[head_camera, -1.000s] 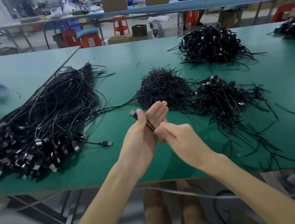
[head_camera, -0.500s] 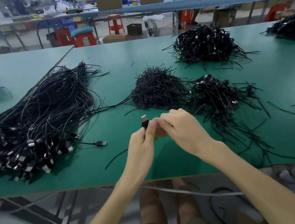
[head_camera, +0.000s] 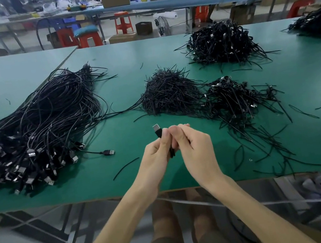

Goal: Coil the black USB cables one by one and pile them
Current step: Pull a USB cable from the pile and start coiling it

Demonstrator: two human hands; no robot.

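So the green worktop is basically all cable right now. There's a huge heap of loose cables sprawled on my left, a mound of short black strands in the middle, and a pile of coiled cables touching it on the right. My left hand and right hand are pressed together just above the near edge, fingers curled, both pinching one black USB cable between them. Its plug pokes up past my left thumb.
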